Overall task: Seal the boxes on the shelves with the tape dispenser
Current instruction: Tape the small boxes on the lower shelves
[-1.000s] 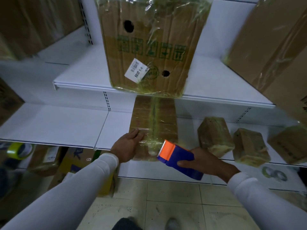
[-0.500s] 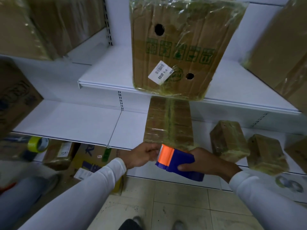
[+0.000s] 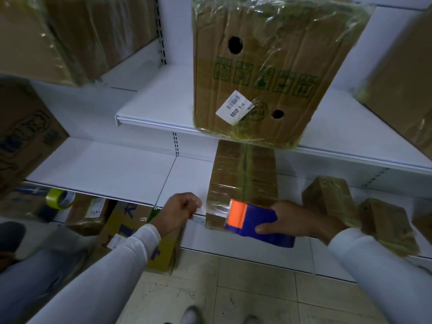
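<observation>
A long flat cardboard box point(image 3: 243, 178), wrapped in clear tape, lies on the middle white shelf point(image 3: 105, 169) with its near end at the shelf's edge. My right hand point(image 3: 301, 220) grips a blue tape dispenser point(image 3: 254, 222) with an orange front, held against the box's near end. My left hand point(image 3: 180, 211) is just left of the box, fingers pinched on the free end of the clear tape stretched from the dispenser.
A large taped box point(image 3: 264, 73) with a white label stands on the upper shelf. Small wrapped boxes point(image 3: 327, 197) sit to the right on the middle shelf. More boxes stand left and right. A yellow tape roll point(image 3: 59, 198) and cartons lie below. Someone's jeans-clad leg point(image 3: 28, 277) is at lower left.
My left hand left the box's top and moved left, now pinching the tape end. The dispenser stayed at the box's near end. The camera shifted left and closer.
</observation>
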### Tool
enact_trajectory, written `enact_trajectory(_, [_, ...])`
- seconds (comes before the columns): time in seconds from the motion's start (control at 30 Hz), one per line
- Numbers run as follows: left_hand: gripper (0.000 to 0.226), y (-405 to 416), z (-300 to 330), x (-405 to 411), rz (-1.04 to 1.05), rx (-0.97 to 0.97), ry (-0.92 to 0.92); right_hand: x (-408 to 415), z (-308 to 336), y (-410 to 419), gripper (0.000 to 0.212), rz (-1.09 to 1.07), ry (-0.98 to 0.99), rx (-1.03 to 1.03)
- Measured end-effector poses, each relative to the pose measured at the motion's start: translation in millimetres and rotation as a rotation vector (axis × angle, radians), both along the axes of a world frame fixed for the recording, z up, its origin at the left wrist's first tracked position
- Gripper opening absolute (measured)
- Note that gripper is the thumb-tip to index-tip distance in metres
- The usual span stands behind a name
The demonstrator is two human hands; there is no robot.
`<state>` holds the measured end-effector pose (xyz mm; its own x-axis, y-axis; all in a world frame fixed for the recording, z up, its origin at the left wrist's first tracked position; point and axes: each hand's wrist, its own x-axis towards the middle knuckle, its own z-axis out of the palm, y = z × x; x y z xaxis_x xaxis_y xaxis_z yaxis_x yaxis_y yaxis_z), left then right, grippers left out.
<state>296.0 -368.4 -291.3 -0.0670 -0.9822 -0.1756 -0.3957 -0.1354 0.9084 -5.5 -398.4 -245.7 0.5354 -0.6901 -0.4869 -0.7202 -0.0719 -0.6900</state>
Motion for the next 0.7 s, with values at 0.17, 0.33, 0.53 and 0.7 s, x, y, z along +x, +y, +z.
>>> enact_trajectory(0.17, [0.018,-21,-1,5,0.005,0.041,-0.055,-25,10,-16,0.013,-0.138,-0.039,0.071])
enact_trajectory(0.33, [0.018,-31,-15,5,0.012,0.127,-0.071,-13,4,-26,0.022,-0.089,0.057,0.044])
enact_trajectory(0.53, [0.019,-40,-33,5,0.024,0.213,-0.128,-10,-9,-32,0.041,-0.068,0.162,0.007])
enact_trajectory(0.7, [0.019,-45,-49,-6,0.03,0.243,-0.188,-4,-18,-36,0.057,-0.055,0.232,-0.024])
